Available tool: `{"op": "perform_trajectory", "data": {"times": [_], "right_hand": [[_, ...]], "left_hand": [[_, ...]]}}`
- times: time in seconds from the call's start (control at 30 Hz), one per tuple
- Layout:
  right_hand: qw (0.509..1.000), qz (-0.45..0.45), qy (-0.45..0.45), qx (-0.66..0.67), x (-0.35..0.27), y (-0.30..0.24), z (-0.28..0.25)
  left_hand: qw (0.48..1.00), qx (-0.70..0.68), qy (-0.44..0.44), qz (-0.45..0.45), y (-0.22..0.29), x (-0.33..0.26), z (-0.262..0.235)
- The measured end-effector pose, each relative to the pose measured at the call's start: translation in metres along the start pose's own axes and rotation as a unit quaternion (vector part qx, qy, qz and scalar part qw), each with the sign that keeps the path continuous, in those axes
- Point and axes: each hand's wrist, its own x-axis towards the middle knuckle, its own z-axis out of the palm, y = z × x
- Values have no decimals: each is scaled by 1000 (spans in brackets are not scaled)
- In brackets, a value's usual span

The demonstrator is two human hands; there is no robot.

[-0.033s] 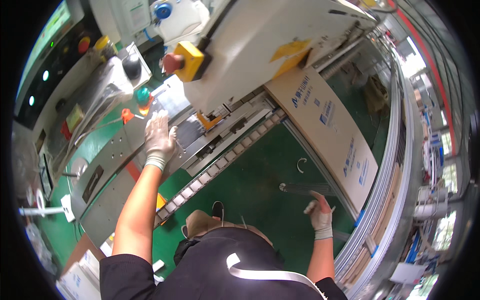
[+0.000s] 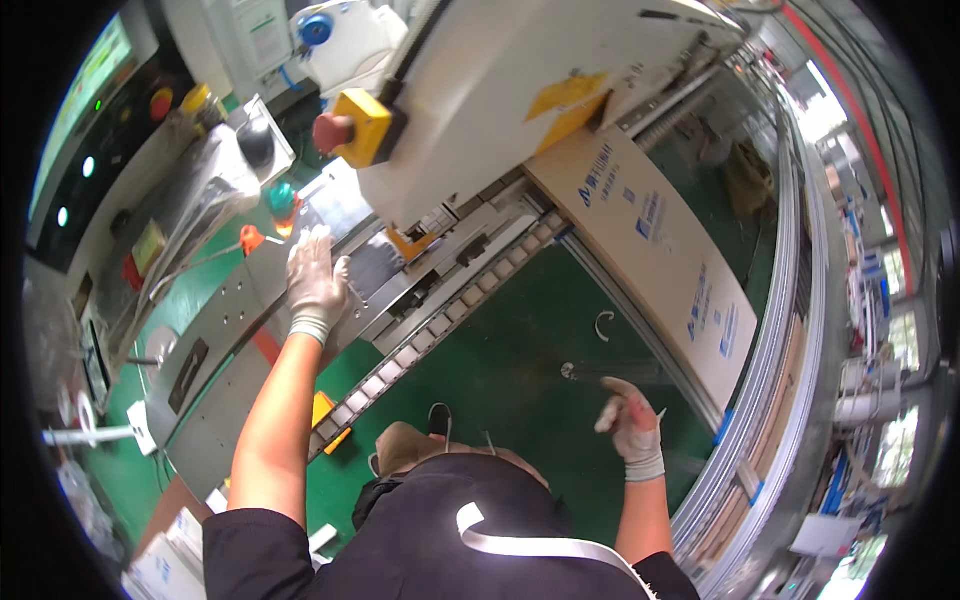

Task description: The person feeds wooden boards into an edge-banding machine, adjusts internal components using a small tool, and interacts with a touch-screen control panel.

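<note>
My left hand, in a pale knit glove, lies with fingers stretched out on the grey metal bed of a machine. Just right of its fingertips is a dark plate with an orange angled bracket beside it. My right hand is held out over the green floor at the right, gloved too, with a reddish mark on the glove. Its fingers are apart and nothing shows in them. Nearest to it is a large brown board with blue print, leaning out from under the white machine housing.
A red push-button on a yellow box juts from the housing. A segmented cable chain runs along the bed's near edge. Metal rails curve along the right. A white curved scrap lies on the green floor. A dark mouse sits upper left.
My right hand has shifted slightly left and turned, and its fingers show more spread. My left hand stays on the metal bed.
</note>
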Motion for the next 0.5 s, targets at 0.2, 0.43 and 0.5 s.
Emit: {"op": "perform_trajectory", "data": {"times": [0.2, 0.43, 0.5], "right_hand": [[801, -122, -583, -62, -68, -149, 174], [842, -416, -298, -171, -80, -150, 208], [883, -386, -200, -178, -68, -137, 189]], "left_hand": [[1000, 14, -4, 0, -7, -3, 13], [1000, 13, -16, 5, -14, -4, 17], [1000, 6, -21, 6, -14, -2, 16]]}}
